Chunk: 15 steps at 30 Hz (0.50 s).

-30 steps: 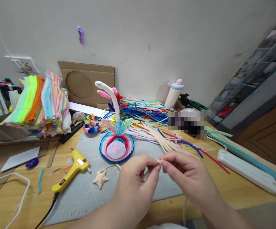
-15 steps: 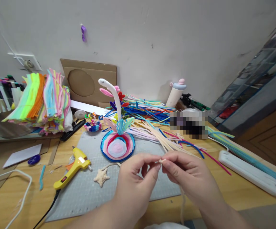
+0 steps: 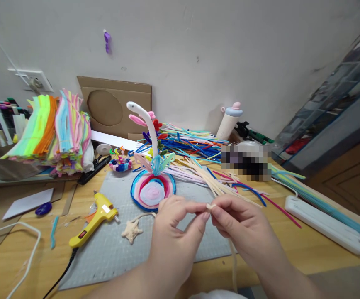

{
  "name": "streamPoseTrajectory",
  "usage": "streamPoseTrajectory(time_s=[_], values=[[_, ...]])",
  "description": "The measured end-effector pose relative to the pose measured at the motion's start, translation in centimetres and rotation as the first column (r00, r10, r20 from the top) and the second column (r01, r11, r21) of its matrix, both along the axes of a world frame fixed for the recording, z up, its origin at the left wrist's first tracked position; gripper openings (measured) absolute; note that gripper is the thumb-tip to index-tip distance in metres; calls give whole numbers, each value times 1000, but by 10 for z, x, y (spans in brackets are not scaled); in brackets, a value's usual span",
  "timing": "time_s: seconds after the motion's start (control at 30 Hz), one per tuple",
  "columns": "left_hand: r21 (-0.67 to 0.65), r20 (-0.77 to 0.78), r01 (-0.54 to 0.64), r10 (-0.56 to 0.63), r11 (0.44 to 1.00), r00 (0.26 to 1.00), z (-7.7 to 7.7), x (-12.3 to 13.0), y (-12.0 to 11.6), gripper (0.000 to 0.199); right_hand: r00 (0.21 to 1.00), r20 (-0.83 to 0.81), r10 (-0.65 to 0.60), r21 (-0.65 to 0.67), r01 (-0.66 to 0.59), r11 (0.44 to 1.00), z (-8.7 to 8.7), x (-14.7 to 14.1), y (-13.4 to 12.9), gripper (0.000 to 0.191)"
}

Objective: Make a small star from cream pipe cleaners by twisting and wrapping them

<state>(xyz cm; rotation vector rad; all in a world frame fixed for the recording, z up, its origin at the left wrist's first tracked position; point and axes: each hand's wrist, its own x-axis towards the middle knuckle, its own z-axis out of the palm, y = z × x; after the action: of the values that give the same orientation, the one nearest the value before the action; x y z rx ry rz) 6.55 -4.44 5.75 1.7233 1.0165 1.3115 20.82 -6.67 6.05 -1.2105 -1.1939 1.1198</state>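
Between the fingertips of my left hand and my right hand is a small folded end of a cream pipe cleaner. Both hands pinch it above the grey cutting mat. A cream strand hangs down below my right hand. To the left of my left hand, a cream star lies on the mat, with a thin stem leading toward that hand. Behind my hands stands a colourful craft piece with a round striped base and a white curved neck.
A yellow glue gun lies at the left on the mat's edge, its black cord running forward. Pipe cleaner bundles stand at the back left; loose ones lie behind. A white power strip is at the right.
The hanging cream strand has swung slightly left. The fingers of my left hand have shifted a little around the small cream piece, which both hands still pinch.
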Motion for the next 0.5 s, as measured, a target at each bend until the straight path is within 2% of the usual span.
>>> streamPoseTrajectory(time_s=[0.13, 0.3, 0.37, 0.5], values=[[30, 20, 38, -38, 999, 999, -1, 0, 0, 7, 994, -104, 26, -35, -30, 999, -3, -1, 0, 23], [217, -60, 74, -63, 973, 996, -2, -3, 0, 17, 981, -190, 28, -113, -50, 992, 0, -3, -1, 27], [252, -74, 89, -73, 964, 995, -2, -3, 0, 19, 977, -209, 30, -132, -58, 989, 2, -3, -2, 28], [172, -7, 56, -56, 984, 998, -2, -1, -1, 16, 975, -218, 47, -134, -78, 988, 1, -2, -3, 26]])
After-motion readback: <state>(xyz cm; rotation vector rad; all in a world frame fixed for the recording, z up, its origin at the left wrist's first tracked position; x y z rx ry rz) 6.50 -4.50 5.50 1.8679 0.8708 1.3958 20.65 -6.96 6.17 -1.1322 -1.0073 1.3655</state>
